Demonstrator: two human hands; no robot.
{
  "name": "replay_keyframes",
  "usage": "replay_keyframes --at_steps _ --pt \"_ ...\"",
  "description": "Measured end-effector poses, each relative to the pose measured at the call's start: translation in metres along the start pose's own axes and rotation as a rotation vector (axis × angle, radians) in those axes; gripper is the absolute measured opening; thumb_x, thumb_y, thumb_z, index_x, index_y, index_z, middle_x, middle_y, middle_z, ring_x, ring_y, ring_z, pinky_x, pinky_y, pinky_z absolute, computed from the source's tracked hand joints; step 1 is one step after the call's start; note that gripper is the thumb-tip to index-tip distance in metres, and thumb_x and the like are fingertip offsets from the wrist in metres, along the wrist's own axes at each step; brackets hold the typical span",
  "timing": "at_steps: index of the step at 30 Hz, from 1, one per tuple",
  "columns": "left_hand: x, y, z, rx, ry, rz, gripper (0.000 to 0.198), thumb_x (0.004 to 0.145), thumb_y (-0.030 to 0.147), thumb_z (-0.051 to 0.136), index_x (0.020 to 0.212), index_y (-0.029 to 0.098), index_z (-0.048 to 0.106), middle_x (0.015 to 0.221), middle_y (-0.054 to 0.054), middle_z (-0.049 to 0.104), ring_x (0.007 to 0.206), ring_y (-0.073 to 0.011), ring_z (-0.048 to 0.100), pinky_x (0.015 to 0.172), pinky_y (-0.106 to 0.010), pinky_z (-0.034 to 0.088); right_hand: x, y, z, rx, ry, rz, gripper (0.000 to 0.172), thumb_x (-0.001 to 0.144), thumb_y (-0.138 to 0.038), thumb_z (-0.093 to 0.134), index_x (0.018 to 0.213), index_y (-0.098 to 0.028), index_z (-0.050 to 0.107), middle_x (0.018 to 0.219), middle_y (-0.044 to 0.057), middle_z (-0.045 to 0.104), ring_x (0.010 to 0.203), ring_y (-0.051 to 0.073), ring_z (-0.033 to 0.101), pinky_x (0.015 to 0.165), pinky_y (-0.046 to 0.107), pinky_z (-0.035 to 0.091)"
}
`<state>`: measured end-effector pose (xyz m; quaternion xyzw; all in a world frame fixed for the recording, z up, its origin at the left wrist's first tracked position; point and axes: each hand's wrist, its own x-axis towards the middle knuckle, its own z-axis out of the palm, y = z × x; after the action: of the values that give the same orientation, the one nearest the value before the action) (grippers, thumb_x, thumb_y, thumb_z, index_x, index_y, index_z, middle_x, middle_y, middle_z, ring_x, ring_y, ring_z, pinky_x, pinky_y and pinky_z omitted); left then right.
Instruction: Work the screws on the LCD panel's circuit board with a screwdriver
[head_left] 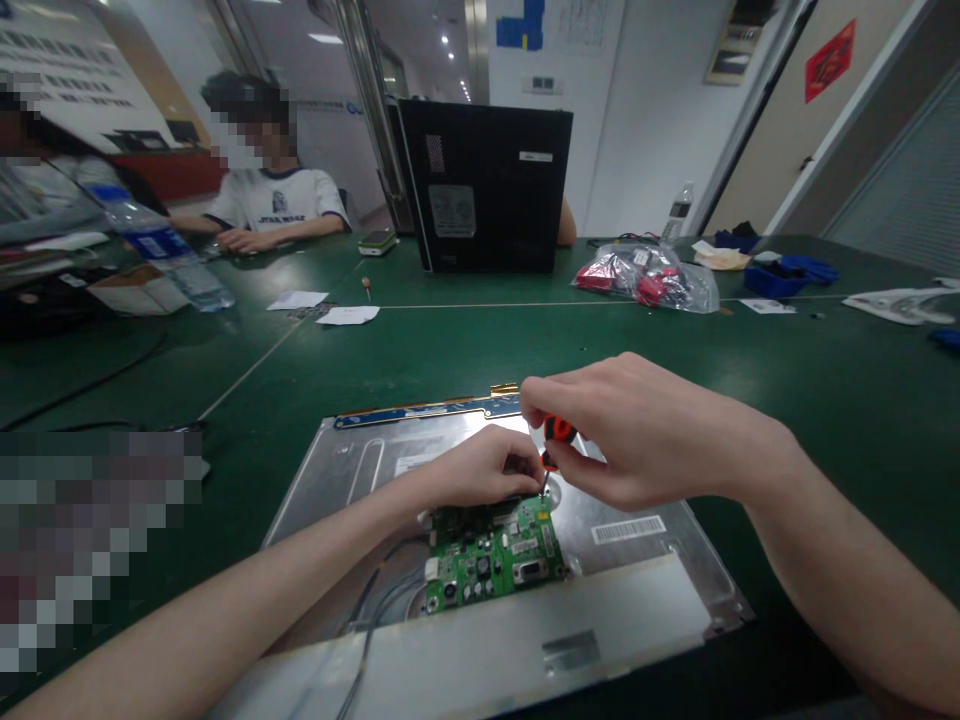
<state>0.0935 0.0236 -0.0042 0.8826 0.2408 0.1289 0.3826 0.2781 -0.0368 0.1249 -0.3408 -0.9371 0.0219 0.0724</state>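
A green circuit board [491, 555] lies on the silvery metal back of a flat display panel [622, 570]. My right hand [637, 440] is closed around the red and black handle of a screwdriver [559, 430], its shaft pointing down at the board's far right corner. Beside the tip, my left hand [487, 465] rests over the board's far edge with its fingers curled in. Whatever those fingers pinch is hidden. Dark cables [375, 600] run from the board's left side across the panel. A blue circuit strip [420, 410] lines the panel's far edge.
A black computer case [491, 190] stands upright across the green table [465, 345]. To its right lies a plastic bag with red items [649, 278], near blue objects [780, 275]. A water bottle [169, 250] leans at the left. Other people sit beyond the table.
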Motion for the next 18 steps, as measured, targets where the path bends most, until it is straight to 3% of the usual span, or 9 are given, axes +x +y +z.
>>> replay_keyframes --at_steps 4,8,14,18 --pt "-0.0008 0.0011 -0.0006 0.002 -0.011 -0.010 0.007 0.076 0.017 0.063 0.080 0.013 0.067 0.079 -0.003 0.070 0.073 -0.0172 0.062 0.068 -0.026 0.046 0.0027 0.0030 0.0026 -0.066 0.024 0.037 0.011 0.089 -0.030 0.048 0.091 -0.019 0.052 0.063 -0.003 0.056 0.050 0.009 0.038 0.050 0.026 0.019" --pt "-0.0006 -0.0016 -0.0006 0.015 -0.009 -0.025 0.007 0.077 0.019 0.061 0.076 0.013 0.065 0.072 -0.001 0.066 0.068 -0.0157 0.059 0.062 -0.024 0.044 0.0029 0.0031 0.0023 -0.050 0.020 0.016 0.016 0.088 -0.035 0.053 0.087 -0.020 0.052 0.065 -0.003 0.056 0.053 0.010 0.042 0.051 0.025 0.020" --pt "-0.0004 -0.0027 0.0010 0.019 0.000 -0.007 0.009 0.078 0.020 0.060 0.080 0.012 0.066 0.074 -0.003 0.067 0.069 -0.0164 0.059 0.064 -0.025 0.045 0.0010 -0.0004 0.0014 0.016 -0.001 -0.006 0.010 0.082 -0.024 0.054 0.088 -0.019 0.049 0.072 -0.002 0.058 0.055 0.009 0.041 0.050 0.025 0.022" --pt "-0.0007 0.0015 0.0001 0.015 -0.006 -0.004 0.008 0.078 0.018 0.061 0.080 0.013 0.066 0.077 -0.003 0.068 0.074 -0.0173 0.061 0.066 -0.025 0.046 0.0030 0.0017 0.0030 -0.050 0.016 0.035 0.012 0.088 -0.030 0.051 0.094 -0.020 0.050 0.068 -0.003 0.057 0.052 0.010 0.040 0.050 0.026 0.020"
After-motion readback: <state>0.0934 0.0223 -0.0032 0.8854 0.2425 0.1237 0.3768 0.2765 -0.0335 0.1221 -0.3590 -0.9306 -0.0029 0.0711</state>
